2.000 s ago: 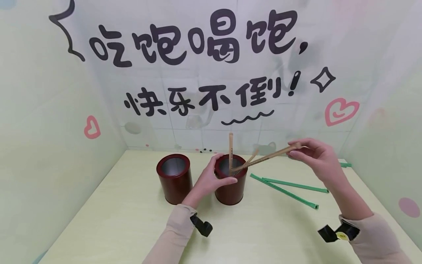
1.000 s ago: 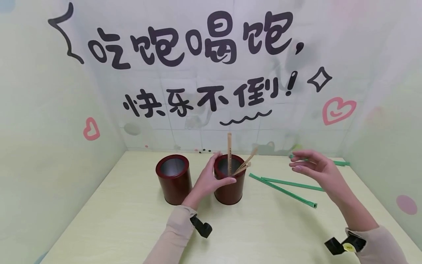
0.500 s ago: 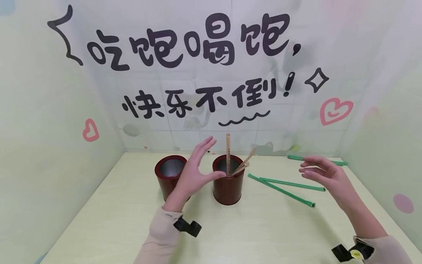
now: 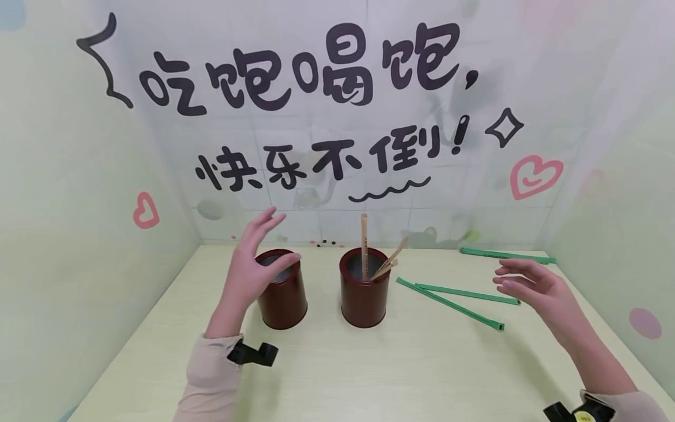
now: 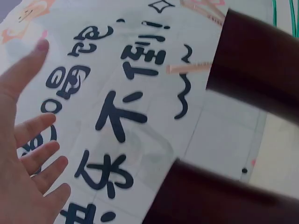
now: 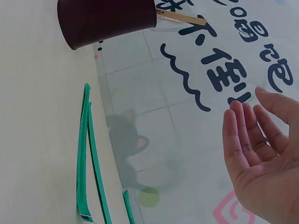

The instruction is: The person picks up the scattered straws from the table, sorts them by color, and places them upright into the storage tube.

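In the head view my left hand (image 4: 248, 269) is raised with fingers spread, overlapping the rim of the left dark-red can (image 4: 283, 302) and holding nothing. The right dark-red can (image 4: 364, 305) holds several slim brown printed paper sticks. One brown stick (image 4: 364, 243) stands nearly upright; others lean toward the right rim. My right hand (image 4: 535, 287) hovers at the right, fingers loosely bent with nothing between them. Nearest to it are slim green sticks: a crossed pair with a front green stick (image 4: 456, 306) and a rear green stick (image 4: 474, 295), plus a far green stick (image 4: 506, 256).
A pale wooden table (image 4: 369, 375) carries everything. Behind it rises a printed backdrop (image 4: 311, 223) with large black characters, and pale panels close in the left and right sides. Black camera mounts (image 4: 253, 353) sit on both wrists.
The right hand has released a brown stick into the right can and drawn back rightward. My left hand has let go of that can and moved left to the other can.
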The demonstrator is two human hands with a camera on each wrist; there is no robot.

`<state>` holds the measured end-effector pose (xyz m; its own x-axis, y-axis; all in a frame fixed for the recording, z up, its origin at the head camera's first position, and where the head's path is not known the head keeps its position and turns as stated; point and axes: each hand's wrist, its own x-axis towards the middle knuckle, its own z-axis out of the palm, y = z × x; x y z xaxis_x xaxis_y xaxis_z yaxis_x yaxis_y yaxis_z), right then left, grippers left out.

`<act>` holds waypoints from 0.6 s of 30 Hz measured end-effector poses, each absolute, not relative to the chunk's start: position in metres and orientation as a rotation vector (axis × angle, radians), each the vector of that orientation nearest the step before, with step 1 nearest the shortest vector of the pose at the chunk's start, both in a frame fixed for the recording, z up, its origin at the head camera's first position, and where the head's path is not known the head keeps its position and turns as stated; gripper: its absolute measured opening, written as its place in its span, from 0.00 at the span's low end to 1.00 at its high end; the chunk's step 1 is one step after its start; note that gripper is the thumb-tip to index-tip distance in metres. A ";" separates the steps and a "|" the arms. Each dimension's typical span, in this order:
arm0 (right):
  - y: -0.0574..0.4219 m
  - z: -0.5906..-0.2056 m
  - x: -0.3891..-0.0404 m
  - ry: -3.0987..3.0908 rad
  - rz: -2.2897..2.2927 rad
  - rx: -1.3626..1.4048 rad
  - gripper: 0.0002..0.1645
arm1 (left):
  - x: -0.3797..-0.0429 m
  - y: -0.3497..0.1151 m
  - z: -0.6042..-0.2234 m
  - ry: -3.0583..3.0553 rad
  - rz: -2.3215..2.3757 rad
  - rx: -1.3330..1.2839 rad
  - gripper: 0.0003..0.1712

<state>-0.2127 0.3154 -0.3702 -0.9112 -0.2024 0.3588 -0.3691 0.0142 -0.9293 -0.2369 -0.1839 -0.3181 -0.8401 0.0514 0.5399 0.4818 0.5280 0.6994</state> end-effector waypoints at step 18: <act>0.336 -0.376 -0.205 -2.051 2.124 0.628 0.26 | -0.247 -0.224 -0.360 -2.643 -1.186 0.021 0.60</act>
<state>-0.2054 0.3355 -0.3763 -0.9063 -0.1951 0.3748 -0.3678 -0.0724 -0.9271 -0.2466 -0.2244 -0.3599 -0.9701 -0.1120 0.2152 0.0863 0.6696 0.7377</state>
